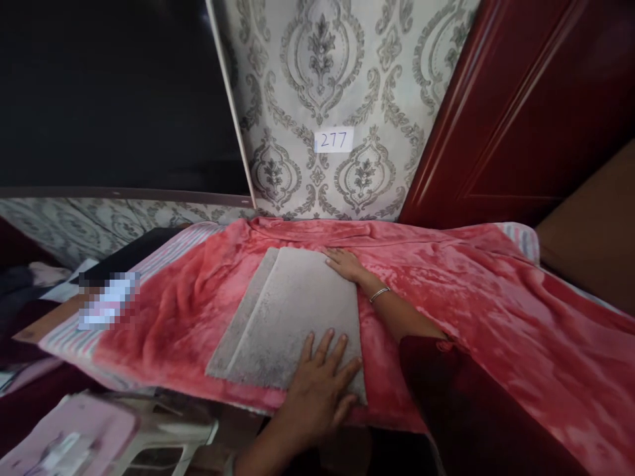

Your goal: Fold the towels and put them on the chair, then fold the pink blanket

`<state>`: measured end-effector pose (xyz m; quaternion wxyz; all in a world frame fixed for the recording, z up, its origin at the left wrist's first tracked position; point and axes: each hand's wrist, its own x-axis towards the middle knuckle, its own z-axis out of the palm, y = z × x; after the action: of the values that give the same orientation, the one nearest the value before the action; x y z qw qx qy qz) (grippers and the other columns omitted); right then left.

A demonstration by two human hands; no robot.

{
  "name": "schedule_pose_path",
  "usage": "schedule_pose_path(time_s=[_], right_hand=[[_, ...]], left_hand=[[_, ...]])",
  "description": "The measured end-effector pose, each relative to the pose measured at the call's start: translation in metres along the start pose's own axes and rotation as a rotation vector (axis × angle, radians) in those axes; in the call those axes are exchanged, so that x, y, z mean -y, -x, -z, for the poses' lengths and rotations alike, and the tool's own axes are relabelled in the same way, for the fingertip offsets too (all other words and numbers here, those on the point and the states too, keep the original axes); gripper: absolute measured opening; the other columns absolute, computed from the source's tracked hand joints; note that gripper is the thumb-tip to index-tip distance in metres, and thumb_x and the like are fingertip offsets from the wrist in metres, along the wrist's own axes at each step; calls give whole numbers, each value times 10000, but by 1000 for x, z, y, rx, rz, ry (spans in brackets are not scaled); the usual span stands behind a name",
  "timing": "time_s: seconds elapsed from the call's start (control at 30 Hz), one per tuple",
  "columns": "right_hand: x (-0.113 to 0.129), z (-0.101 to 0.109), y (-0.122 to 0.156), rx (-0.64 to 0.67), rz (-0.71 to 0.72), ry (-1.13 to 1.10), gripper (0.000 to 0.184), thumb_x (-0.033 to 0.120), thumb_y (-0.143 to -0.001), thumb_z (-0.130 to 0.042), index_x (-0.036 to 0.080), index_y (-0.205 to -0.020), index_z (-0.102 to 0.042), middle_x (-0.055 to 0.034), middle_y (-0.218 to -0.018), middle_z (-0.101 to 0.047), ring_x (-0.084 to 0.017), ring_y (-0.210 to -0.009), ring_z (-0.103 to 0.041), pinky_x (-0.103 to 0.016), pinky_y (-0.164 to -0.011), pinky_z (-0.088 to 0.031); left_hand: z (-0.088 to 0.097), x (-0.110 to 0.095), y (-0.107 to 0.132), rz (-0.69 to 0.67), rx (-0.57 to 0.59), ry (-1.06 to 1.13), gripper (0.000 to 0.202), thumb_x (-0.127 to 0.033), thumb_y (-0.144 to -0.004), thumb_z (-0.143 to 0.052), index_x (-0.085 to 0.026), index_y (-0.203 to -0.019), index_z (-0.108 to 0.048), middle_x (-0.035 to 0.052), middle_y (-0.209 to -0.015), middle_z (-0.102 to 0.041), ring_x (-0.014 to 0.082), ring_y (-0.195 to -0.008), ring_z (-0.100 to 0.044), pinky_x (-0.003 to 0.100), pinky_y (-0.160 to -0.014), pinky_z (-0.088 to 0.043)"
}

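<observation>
A grey folded towel [297, 304] lies flat on a red plush blanket [163, 304], with a narrower lower layer showing along its left side. My left hand [320, 380] rests palm down on the towel's near right part, its fingers spread. At the far right corner, my right hand [344, 264] lies with fingers stretched over the towel's edge and partly on the blanket. A metal bracelet [380, 294] circles the right wrist. Neither hand grips anything.
Striped cloth [183, 241] shows beneath the blanket's edges. A large dark screen [114, 99] stands at the back left, and dark red panelling [516, 112] at the right. A card marked 277 [333, 139] is on the patterned wall. Stools, one pink-topped [99, 423], stand at front left.
</observation>
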<state>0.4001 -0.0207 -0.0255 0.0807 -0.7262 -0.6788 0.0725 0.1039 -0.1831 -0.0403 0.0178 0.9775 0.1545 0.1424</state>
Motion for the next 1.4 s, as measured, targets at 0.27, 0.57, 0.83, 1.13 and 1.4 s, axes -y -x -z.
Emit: schedule_pose_path(time_s=[0.27, 0.57, 0.83, 1.13, 1.4], right_hand=[[55, 20, 27, -66, 72, 93, 634, 571, -1055, -268, 315, -1635, -242, -49, -1702, -127, -361, -1558, -64, -672, -1201, -101], [146, -16, 60, 101, 607, 83, 568, 545, -1064, -321, 367, -1604, -320, -11, -1694, -176, -299, -1561, -99, -591, -1230, -110], [132, -16, 3, 112, 410, 103, 624, 579, -1053, -312, 342, -1628, -258, -22, -1699, -149, -306, -1561, -103, -566, -1233, -141], [127, -14, -36, 82, 166, 93, 608, 545, -1070, -267, 318, -1634, -247, -30, -1700, -145, -279, -1560, -124, -503, -1251, -104], [139, 2, -35, 120, 81, 68, 603, 536, -1070, -286, 329, -1634, -234, -44, -1703, -110, -288, -1561, -113, -531, -1245, -109]], left_hand=[[25, 4, 4, 1, 16, 66, 535, -479, -997, -495, -289, -1496, -482, 87, -1569, -483, 288, -1479, -397, 569, -1225, -281], [14, 34, 50, 349, -87, -130, 638, -435, -900, -661, -322, -1503, -483, 111, -1610, -413, 437, -1510, -276, 723, -1173, -230], [-1, 35, 55, 309, -179, -161, 667, -412, -878, -667, -324, -1510, -472, 106, -1613, -404, 435, -1492, -297, 678, -1175, -239], [-4, 36, 56, 279, -275, -221, 646, -393, -878, -655, -303, -1496, -489, 95, -1587, -436, 408, -1492, -280, 636, -1182, -228], [-6, 42, 56, 261, -332, -257, 596, -441, -900, -624, -312, -1473, -520, 87, -1549, -491, 409, -1439, -360, 631, -1139, -292]])
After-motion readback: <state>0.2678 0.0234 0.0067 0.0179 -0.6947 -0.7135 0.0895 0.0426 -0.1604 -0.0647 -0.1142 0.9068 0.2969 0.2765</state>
